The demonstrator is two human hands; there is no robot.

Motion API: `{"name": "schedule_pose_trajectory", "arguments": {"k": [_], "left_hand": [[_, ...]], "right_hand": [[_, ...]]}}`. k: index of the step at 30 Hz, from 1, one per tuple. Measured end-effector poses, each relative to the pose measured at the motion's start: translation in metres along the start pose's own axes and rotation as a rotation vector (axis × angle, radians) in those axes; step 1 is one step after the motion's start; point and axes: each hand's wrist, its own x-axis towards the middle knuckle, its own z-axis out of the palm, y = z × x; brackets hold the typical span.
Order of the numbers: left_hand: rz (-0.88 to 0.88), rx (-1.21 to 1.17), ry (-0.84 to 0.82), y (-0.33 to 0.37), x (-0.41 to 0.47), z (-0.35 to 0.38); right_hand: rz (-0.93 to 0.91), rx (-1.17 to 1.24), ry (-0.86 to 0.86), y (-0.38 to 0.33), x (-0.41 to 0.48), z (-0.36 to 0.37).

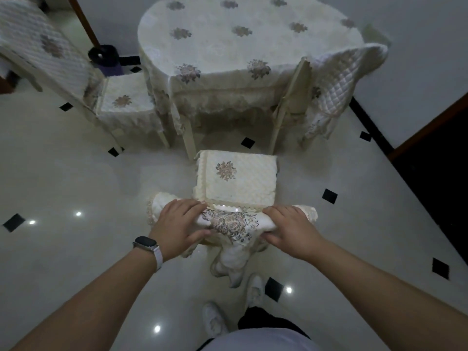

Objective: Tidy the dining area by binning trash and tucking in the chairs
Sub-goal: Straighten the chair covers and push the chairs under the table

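A cream chair with a quilted floral seat cover stands on the floor just in front of me, its seat facing the table. Its covered backrest top is nearest to me. My left hand grips the left part of that backrest top, and my right hand grips the right part. The oval dining table lies beyond, draped in a cream floral cloth. There is a gap of floor between the chair's seat and the table's lace hem.
A second covered chair is at the table's left, a third chair at its right. A dark purple bin stands behind the left chair. The glossy tiled floor has black diamond insets. A dark doorway is at the right.
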Motion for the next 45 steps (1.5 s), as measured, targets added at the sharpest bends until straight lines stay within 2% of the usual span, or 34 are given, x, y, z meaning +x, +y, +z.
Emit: {"name": "schedule_pose_trajectory", "arguments": {"k": [5, 13, 24, 45], "left_hand": [[-0.062, -0.042, 0.025, 0.001, 0.004, 0.008], [-0.009, -0.044, 0.049, -0.008, 0.011, 0.007], [-0.043, -0.016, 0.062, -0.01, 0.057, -0.019], [-0.065, 0.008, 0.131, 0.009, 0.128, -0.009]], "right_hand": [[-0.059, 0.111, 0.129, 0.01, 0.002, 0.009], [-0.167, 0.069, 0.042, 0.023, 0.017, 0.004], [-0.163, 0.127, 0.149, 0.036, 0.047, -0.028], [-0.225, 0.142, 0.142, 0.106, 0.099, -0.064]]}}
